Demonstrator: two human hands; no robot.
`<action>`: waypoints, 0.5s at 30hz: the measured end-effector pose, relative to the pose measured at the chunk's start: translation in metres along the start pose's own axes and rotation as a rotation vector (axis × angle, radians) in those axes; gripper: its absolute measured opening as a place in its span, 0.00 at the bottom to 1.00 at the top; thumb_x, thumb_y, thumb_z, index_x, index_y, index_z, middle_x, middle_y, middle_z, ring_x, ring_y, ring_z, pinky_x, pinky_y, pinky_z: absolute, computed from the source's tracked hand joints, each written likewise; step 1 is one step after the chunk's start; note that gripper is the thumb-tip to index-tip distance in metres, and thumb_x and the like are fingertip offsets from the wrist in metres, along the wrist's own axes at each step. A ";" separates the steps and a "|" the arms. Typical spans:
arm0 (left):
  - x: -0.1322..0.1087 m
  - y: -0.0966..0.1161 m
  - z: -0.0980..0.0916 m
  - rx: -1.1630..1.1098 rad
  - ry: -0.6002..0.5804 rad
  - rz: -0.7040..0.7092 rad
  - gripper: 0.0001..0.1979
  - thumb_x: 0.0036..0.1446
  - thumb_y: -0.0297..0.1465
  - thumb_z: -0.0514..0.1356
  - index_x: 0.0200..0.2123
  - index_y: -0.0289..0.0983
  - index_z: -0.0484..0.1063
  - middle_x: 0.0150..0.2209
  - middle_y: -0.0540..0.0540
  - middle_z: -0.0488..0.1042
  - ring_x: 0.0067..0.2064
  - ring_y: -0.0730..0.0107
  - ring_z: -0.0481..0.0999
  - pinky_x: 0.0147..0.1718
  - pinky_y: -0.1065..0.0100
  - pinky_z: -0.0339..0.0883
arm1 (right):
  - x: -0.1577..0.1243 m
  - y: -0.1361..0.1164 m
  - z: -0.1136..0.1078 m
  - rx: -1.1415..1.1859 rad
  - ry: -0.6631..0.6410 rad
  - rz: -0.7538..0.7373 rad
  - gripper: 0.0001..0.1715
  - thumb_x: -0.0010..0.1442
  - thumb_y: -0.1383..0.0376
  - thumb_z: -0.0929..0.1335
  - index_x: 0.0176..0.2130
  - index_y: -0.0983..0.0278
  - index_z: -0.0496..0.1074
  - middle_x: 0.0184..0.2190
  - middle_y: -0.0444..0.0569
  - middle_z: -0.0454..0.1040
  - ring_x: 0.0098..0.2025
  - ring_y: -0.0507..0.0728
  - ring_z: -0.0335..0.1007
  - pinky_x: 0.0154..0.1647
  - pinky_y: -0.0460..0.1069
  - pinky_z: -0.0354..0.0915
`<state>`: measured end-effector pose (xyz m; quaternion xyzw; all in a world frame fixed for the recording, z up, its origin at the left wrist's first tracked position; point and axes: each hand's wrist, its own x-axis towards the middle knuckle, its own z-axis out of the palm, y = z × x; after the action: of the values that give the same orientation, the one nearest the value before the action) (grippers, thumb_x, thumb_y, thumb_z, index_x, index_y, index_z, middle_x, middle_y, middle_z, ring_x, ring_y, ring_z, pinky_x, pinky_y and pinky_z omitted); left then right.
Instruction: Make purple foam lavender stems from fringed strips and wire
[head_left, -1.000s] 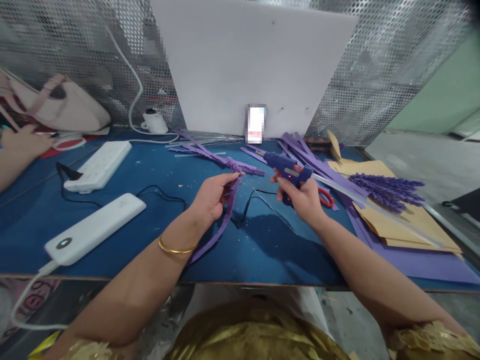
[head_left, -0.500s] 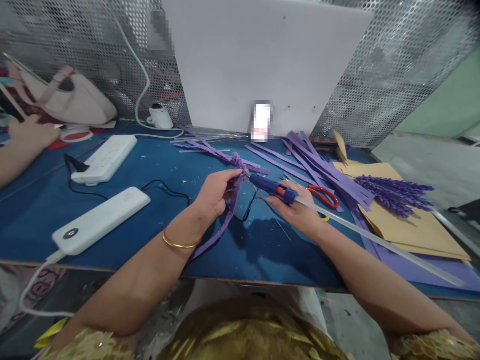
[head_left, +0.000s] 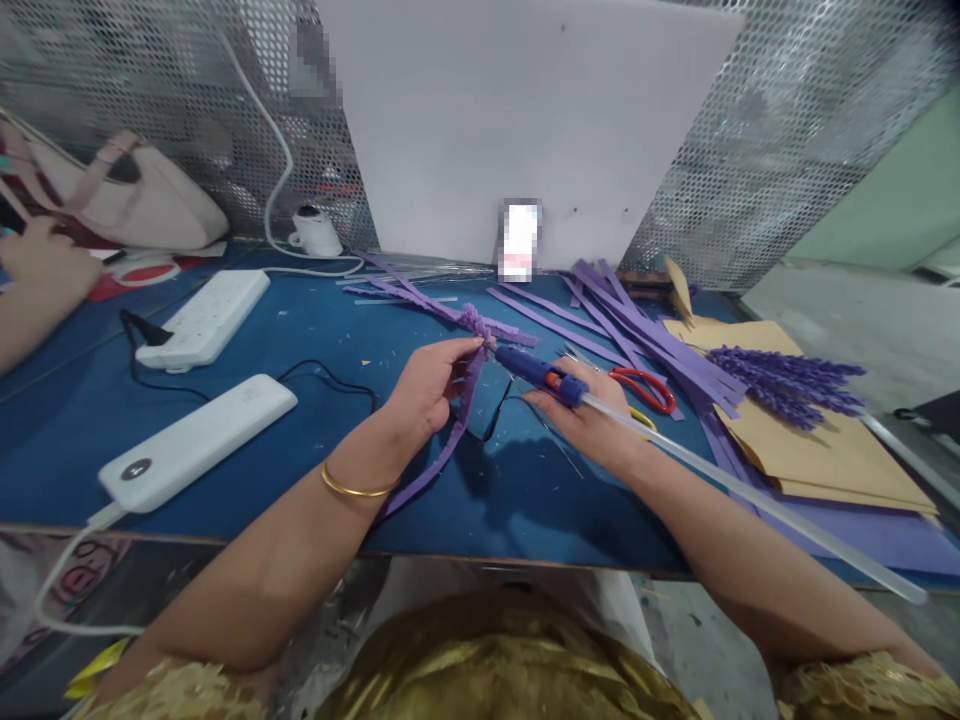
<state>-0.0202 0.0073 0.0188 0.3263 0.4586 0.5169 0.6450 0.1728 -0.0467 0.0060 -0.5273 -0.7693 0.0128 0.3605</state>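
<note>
Purple, narrow and ruffled: a strip point(head_left: 466, 400) in the left hand point(head_left: 431, 385), thumb and fingertips pinched on its upper end. Remainder hangs below the fingers and curves toward the near edge of the blue table point(head_left: 247, 490). A frilled purple cluster point(head_left: 474, 318) sits just above the pinch (cannot tell whether it and the strip are 1 piece).

Right hand point(head_left: 596, 420) wrapped around a blue glue gun point(head_left: 540, 372); grip mostly hidden. Nozzle points left, at the left fingertips beside the cluster; contact with the purple material cannot be resolved. A long translucent glue stick point(head_left: 750, 485) projects from the rear of the gun, passing above the right forearm.

Surroundings: red-handled scissors point(head_left: 666, 400) partly behind the right hand. Beyond them, loose purple strips point(head_left: 694, 365) lie overlapping. Further right, dark purple sprigs point(head_left: 787, 375) rest on brown paper point(head_left: 847, 470), with a purple sheet point(head_left: 885, 535) underneath.

Left side: 1 white power strip point(head_left: 206, 320), 1 white oblong device point(head_left: 199, 440) nearer the edge. Rear: a bright phone-like screen, pixelated point(head_left: 519, 242), upright before a white panel point(head_left: 540, 110). Another person's hand point(head_left: 49, 260) at far left, near a pale pink bag point(head_left: 150, 200); its grip is unclear.
</note>
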 end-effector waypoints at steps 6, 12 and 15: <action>-0.003 0.002 0.002 0.011 0.020 0.019 0.11 0.34 0.33 0.71 0.24 0.35 0.79 0.25 0.49 0.77 0.26 0.74 0.68 0.24 0.70 0.56 | 0.000 -0.003 -0.002 -0.020 0.016 -0.013 0.22 0.63 0.46 0.66 0.35 0.62 0.71 0.27 0.47 0.72 0.28 0.57 0.68 0.28 0.48 0.54; -0.001 0.000 0.001 -0.001 -0.010 0.046 0.12 0.36 0.33 0.71 0.28 0.34 0.82 0.26 0.48 0.78 0.27 0.73 0.69 0.25 0.71 0.59 | -0.001 -0.004 -0.003 -0.047 -0.006 -0.011 0.23 0.63 0.45 0.66 0.35 0.62 0.71 0.28 0.48 0.73 0.28 0.57 0.68 0.28 0.48 0.53; -0.001 0.000 0.001 -0.003 -0.014 0.046 0.12 0.36 0.33 0.72 0.28 0.34 0.82 0.26 0.48 0.78 0.27 0.74 0.69 0.26 0.71 0.59 | 0.000 -0.004 -0.004 -0.051 -0.001 -0.011 0.23 0.63 0.45 0.66 0.34 0.62 0.71 0.28 0.48 0.72 0.28 0.57 0.68 0.28 0.48 0.53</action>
<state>-0.0193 0.0061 0.0191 0.3395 0.4456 0.5299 0.6367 0.1721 -0.0501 0.0101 -0.5321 -0.7724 -0.0084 0.3467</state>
